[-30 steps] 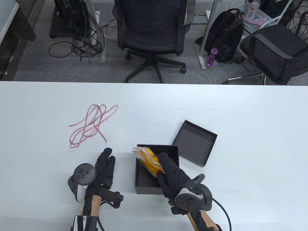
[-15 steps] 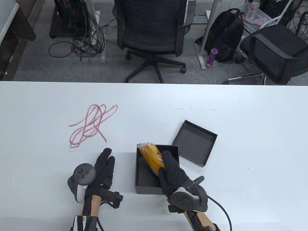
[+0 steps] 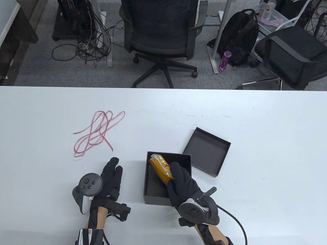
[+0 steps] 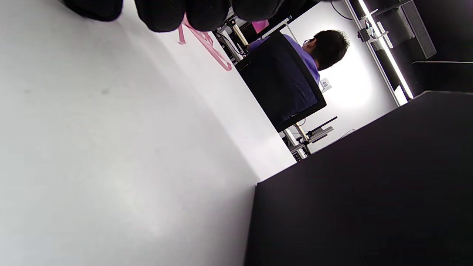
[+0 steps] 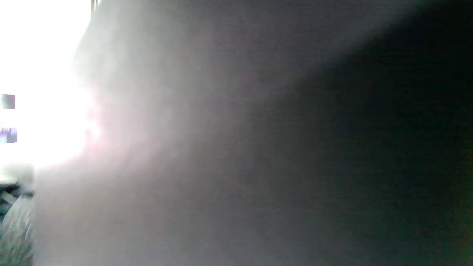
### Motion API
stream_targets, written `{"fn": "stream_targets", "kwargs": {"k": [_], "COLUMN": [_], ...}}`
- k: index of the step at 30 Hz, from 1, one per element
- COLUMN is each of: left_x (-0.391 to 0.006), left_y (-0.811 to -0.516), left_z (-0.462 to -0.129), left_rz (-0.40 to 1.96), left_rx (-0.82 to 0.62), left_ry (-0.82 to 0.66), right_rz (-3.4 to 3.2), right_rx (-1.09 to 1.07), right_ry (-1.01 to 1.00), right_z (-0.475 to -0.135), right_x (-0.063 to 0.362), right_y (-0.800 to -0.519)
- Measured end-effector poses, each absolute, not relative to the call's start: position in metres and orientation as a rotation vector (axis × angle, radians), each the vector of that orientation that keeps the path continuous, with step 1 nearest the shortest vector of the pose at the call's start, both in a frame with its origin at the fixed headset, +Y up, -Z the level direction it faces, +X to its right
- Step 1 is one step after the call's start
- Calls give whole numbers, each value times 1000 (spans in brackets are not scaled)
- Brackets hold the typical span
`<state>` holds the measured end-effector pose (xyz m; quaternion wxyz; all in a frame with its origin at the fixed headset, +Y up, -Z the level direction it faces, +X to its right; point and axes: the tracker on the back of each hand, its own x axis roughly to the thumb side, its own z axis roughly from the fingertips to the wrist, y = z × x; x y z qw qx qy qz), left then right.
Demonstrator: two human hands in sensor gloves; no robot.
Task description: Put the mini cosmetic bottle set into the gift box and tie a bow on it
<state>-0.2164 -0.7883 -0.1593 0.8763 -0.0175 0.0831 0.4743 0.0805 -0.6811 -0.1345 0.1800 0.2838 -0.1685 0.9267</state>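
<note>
An open black gift box [image 3: 153, 190] sits near the table's front edge. My right hand [image 3: 180, 182] grips the orange mini cosmetic bottle set in clear wrap [image 3: 161, 168] and holds it tilted inside the box, its far end by the back wall. My left hand [image 3: 111, 178] lies flat on the table left of the box, fingers straight, holding nothing. In the left wrist view the box wall [image 4: 362, 192] fills the lower right and the fingertips [image 4: 207, 13] hang at the top. The box lid [image 3: 207, 151] lies upturned behind and right of the box. The right wrist view is a dark blur.
A pink ribbon [image 3: 98, 132] lies in loose loops on the white table [image 3: 268, 153], beyond my left hand; the same ribbon [image 4: 207, 42] shows in the left wrist view. Office chairs, cables and a backpack stand on the floor past the far edge.
My right hand has moved the orange bottle set down into the box, from jutting over the back left corner to lying inside the walls. The left hand has stayed still.
</note>
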Motion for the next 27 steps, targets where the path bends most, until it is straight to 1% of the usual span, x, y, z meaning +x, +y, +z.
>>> {"fn": "stream_targets", "kwargs": {"k": [2, 4, 7, 10, 15, 19, 23, 25, 27], "left_x": [-216, -216, -215, -215, -215, -215, -214, -214, -214], "left_y": [-788, -789, -789, -789, -789, -789, -790, -790, -790], "left_z": [-159, -159, -159, -159, -160, -160, -160, -160, -160], "left_rz": [986, 983, 978, 977, 972, 973, 975, 974, 974], "left_rx": [-37, -38, -38, -38, -40, -42, -40, -40, -42], "left_ry": [173, 172, 170, 170, 167, 167, 163, 161, 161], "right_rz": [2708, 2776, 2770, 2741, 2729, 2619, 2448, 2440, 2484], "right_rx": [851, 869, 844, 845, 859, 872, 731, 640, 532], "right_ry": [-405, -386, -294, -332, -330, -328, -408, -433, -443], "right_z": [-134, -133, -134, -135, -135, -135, -142, -148, -158], "right_x": [75, 71, 69, 71, 71, 81, 111, 128, 146], "right_y": [-683, -683, -684, -684, -685, -676, -656, -653, -656]}}
